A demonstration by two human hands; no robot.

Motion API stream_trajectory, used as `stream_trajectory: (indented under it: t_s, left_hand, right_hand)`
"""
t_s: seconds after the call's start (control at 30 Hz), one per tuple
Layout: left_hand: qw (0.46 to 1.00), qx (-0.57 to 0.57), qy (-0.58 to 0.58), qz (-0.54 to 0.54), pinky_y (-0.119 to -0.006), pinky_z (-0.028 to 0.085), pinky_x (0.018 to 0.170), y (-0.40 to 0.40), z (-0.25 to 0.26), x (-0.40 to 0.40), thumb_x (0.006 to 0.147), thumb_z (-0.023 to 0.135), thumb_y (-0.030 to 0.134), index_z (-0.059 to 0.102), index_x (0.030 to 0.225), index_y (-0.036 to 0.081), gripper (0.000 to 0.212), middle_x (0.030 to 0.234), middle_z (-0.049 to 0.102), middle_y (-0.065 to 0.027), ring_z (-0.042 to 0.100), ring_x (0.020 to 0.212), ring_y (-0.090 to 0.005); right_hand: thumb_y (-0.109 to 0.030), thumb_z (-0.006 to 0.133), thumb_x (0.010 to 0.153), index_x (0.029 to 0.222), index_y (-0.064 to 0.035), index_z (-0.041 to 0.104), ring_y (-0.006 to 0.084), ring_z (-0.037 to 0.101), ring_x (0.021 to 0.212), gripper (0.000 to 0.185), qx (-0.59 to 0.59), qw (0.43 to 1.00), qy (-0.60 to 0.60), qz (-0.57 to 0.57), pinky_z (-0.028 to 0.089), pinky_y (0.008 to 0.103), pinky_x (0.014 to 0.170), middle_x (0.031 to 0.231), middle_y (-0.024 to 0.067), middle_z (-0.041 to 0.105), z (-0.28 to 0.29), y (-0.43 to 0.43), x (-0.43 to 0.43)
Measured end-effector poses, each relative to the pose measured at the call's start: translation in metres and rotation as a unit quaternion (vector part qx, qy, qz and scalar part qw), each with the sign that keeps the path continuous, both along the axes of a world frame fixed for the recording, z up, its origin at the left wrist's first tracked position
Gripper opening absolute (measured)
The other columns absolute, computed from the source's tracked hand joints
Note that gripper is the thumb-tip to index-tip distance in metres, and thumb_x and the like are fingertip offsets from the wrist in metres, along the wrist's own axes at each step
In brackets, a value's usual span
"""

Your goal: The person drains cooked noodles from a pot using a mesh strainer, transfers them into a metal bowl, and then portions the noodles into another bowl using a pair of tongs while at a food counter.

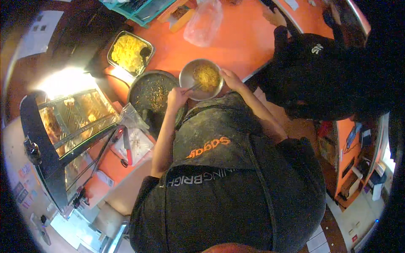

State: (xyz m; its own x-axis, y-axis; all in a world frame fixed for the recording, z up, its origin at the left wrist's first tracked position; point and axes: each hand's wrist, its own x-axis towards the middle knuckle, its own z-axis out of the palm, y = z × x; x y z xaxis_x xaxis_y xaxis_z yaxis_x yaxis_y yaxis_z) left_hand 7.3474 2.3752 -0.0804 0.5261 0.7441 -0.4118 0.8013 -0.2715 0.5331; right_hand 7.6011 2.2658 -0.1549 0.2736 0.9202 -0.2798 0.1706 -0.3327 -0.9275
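Note:
My right hand (232, 80) grips the right rim of a round metal bowl (187, 75), its thumb near the edge. Inside lies a heap of yellow, shredded-looking food (206, 78). Between the fingers of my left hand (177, 98) is a thin dark utensil (191, 89), its far end in the food; its exact kind is unclear. Just left of the bowl, partly behind my left forearm, sits a wide black round pan (139, 87) with brown crumbly bits in it. Beyond the pan, a rectangular glass dish (151, 47) holds yellow mashed-looking food and a black spoon (145, 52).
A lit glass display warmer (79, 120) stands at the left. Near it, a red-handled knife (128, 151) lies on a white board (140, 144). On the orange counter (240, 38) are a clear plastic bag (204, 25) and a teal crate (139, 15). Another person in black (303, 69) stands close at right.

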Motion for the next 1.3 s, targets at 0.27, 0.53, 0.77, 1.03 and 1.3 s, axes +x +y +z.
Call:
stream_trajectory:
  t_s: [0.27, 0.53, 0.77, 1.03, 1.3]
  left_hand:
    - [0.969, -0.152, -0.173, 0.092, -0.027, 0.049, 0.066, 0.000, 0.022, -0.020, 0.080, 0.067, 0.020, 0.065, 0.100, -0.003, 0.030, 0.081, 0.069, -0.0091, 0.061, 0.072, -0.0105]
    - [0.977, 0.154, 0.144, -0.043, -0.042, 0.051, 0.070, 0.013, 0.121, -0.010, 0.076, 0.064, 0.032, 0.070, 0.093, 0.018, 0.023, 0.081, 0.066, -0.0142, 0.063, 0.073, -0.0360]
    - [0.989, 0.090, 0.115, -0.018, -0.043, 0.051, 0.067, 0.016, 0.034, 0.012, 0.077, 0.063, 0.036, 0.070, 0.090, 0.015, 0.025, 0.080, 0.065, -0.0174, 0.063, 0.075, -0.0365]
    - [0.988, 0.035, 0.111, -0.098, -0.039, 0.051, 0.064, 0.003, 0.065, 0.006, 0.076, 0.066, 0.033, 0.070, 0.093, 0.013, 0.027, 0.073, 0.066, -0.0128, 0.065, 0.067, -0.0283]
    - [0.959, 0.210, 0.190, -0.006, -0.046, 0.051, 0.064, -0.011, 0.142, 0.025, 0.082, 0.057, 0.031, 0.065, 0.080, 0.009, 0.024, 0.074, 0.064, -0.0181, 0.064, 0.073, -0.0364]
  right_hand:
    - [-0.030, 0.042, 0.094, 0.105, 0.0011, 0.057, 0.0224, 0.059, 0.086, 0.037, 0.071, 0.992, 0.097, -0.048, 0.045, 0.0354, 0.080, 0.093, 0.0145, 0.063, 0.005, 0.002, -0.007]
    - [-0.028, 0.043, 0.093, 0.107, 0.0022, 0.057, 0.0263, 0.060, 0.090, 0.036, -0.012, 0.999, -0.033, -0.011, 0.045, 0.0357, 0.082, 0.097, 0.0181, 0.062, 0.004, 0.000, 0.001]
    - [-0.027, 0.043, 0.093, 0.107, 0.0027, 0.056, 0.0284, 0.059, 0.096, 0.035, -0.005, 0.997, -0.071, 0.003, 0.044, 0.0360, 0.082, 0.102, 0.0200, 0.061, 0.017, 0.005, 0.001]
    - [-0.027, 0.043, 0.093, 0.106, 0.0003, 0.056, 0.0282, 0.059, 0.095, 0.033, 0.015, 0.999, -0.022, -0.032, 0.044, 0.0372, 0.081, 0.100, 0.0191, 0.061, -0.009, -0.001, 0.009]
    - [-0.027, 0.043, 0.093, 0.112, 0.0009, 0.053, 0.0318, 0.057, 0.099, 0.035, 0.011, 0.999, -0.031, -0.015, 0.043, 0.0377, 0.086, 0.106, 0.0215, 0.059, 0.013, 0.002, 0.004]
